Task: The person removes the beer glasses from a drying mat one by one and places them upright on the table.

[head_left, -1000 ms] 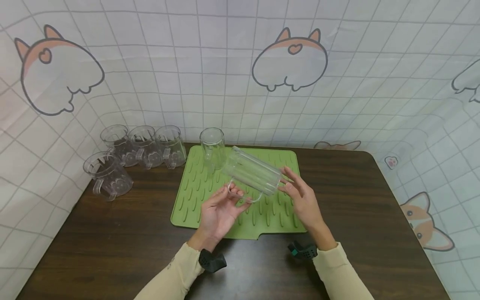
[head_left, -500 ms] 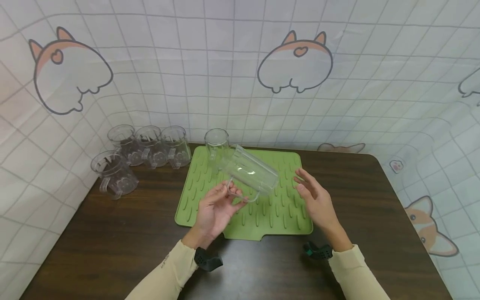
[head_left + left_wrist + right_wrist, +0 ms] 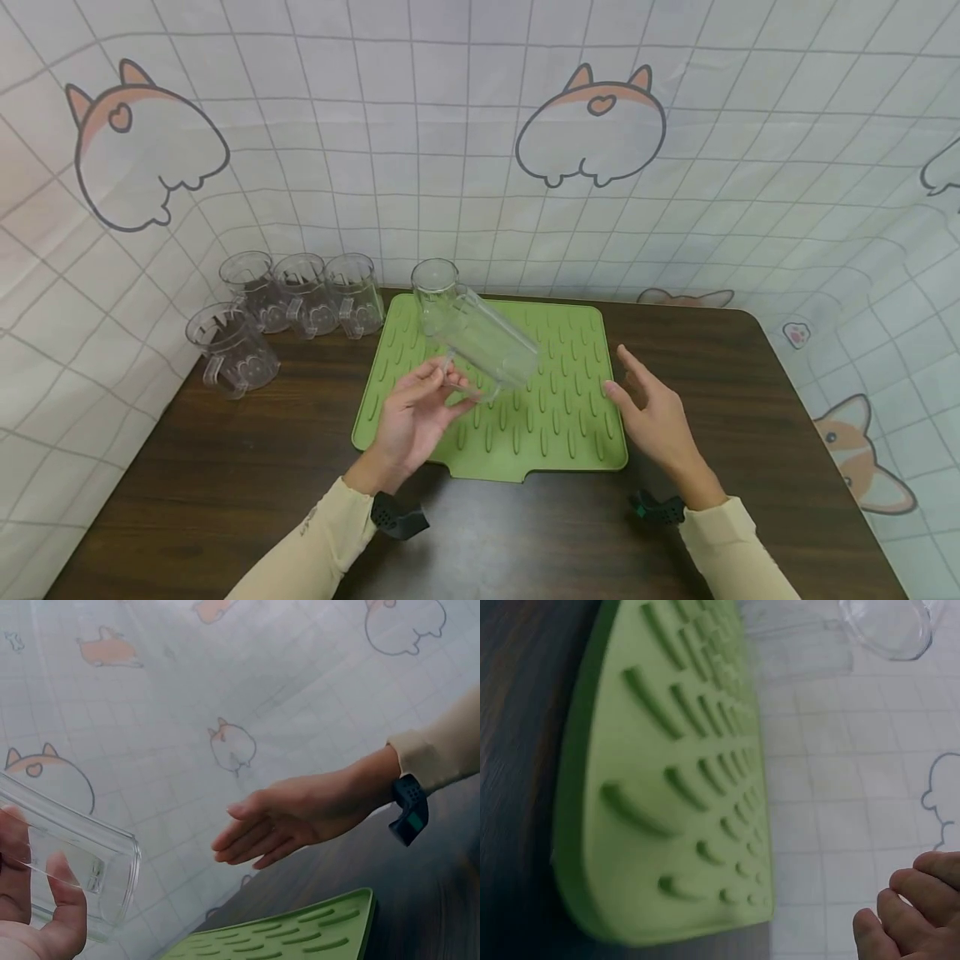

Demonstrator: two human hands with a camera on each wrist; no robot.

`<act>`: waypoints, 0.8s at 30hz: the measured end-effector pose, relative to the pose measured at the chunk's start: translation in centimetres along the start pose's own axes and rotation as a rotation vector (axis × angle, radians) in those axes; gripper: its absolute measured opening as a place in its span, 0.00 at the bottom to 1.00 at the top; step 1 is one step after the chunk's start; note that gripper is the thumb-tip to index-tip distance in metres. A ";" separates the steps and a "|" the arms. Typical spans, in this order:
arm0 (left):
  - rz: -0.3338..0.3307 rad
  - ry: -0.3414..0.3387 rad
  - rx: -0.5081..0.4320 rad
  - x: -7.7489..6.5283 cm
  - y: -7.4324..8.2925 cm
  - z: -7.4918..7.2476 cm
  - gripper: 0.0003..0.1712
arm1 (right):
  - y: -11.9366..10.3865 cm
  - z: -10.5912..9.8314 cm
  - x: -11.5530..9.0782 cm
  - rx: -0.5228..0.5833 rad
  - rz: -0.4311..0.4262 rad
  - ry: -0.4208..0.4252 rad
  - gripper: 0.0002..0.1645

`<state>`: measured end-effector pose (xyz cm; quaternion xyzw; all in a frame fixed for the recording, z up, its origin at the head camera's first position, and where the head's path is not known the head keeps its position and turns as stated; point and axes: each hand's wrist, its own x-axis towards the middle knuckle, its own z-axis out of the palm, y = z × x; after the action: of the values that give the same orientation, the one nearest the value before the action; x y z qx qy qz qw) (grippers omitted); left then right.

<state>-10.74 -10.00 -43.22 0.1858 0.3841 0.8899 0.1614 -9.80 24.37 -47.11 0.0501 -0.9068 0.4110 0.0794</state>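
Observation:
My left hand (image 3: 416,417) holds a clear mug (image 3: 498,346) by its handle, fingers and thumb at the loop. The mug is tilted well over on its side above the green drying mat (image 3: 540,442). One end of it and my left fingers (image 3: 67,907) show in the left wrist view. To the right, my right hand (image 3: 660,421) is held in the air by the mat's right edge, fingers extended, apart from the mug. Another clear mug (image 3: 435,279) stands at the mat's back left, partly hidden behind the held one.
Several more clear mugs stand on the dark wooden table (image 3: 247,483) left of the mat, three in a back row (image 3: 300,292) and one mug (image 3: 232,350) nearer. Behind everything hangs a white gridded cloth (image 3: 420,125) with cartoon dogs.
My right hand has let go of the mug's lower right end and drawn away to the right. My left hand has shifted slightly left with the mug.

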 end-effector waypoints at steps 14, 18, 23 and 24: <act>-0.005 0.029 0.126 -1.1 2.8 -1.4 0.16 | 2.0 0.0 -0.4 -0.260 -0.033 -0.146 0.52; -0.002 0.037 0.164 -1.6 3.5 -1.8 0.17 | 2.4 0.0 -0.4 -0.302 -0.024 -0.200 0.56; -0.002 0.050 0.204 -2.1 4.5 -2.4 0.17 | 2.8 0.1 -0.5 -0.341 -0.033 -0.269 0.59; -0.003 0.053 0.216 -2.3 4.7 -2.5 0.17 | 2.8 0.2 -0.5 -0.353 -0.043 -0.283 0.60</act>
<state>-10.57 -15.62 -41.85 0.1779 0.4824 0.8475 0.1316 -9.76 26.12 -49.37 0.1119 -0.9655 0.2328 -0.0322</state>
